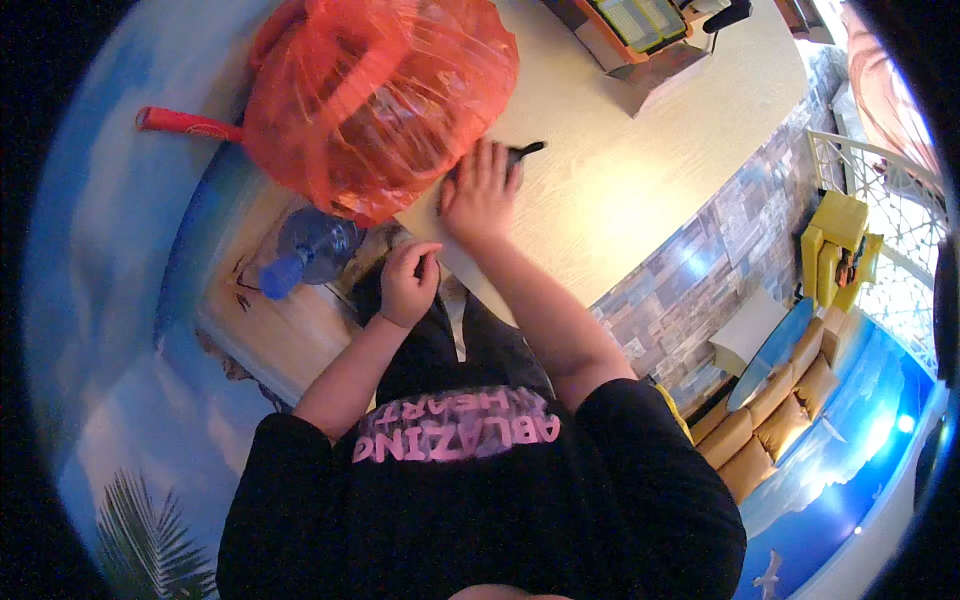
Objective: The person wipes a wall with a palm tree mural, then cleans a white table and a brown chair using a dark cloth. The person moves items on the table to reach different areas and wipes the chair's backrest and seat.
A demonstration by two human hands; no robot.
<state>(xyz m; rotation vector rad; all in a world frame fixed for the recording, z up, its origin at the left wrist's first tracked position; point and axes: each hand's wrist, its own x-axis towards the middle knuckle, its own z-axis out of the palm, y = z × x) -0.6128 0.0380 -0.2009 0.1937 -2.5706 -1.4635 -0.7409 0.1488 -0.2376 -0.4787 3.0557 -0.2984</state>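
Note:
My right hand [480, 195] lies palm down on the pale table top [600, 187], fingers a little apart. Partly under it is a small dark object with a black tab [532, 148]; the hand hides most of it. Just beyond my fingers sits a full, translucent red plastic bag [382, 112], its contents unclear through the film. My left hand [409, 281] hovers by the table's near edge, fingers curled, with nothing visible in it. Left of that hand is a large clear bluish bottle [315, 244] with a blue cap, partly below the bag.
A red tube-like handle [187, 125] sticks out left of the bag. At the table's far side stands a box with a yellow-green tray [637, 22]. A painted wall [97, 225] runs along the left. A tan sofa [780, 420] and a blue-topped table [772, 352] stand to the right.

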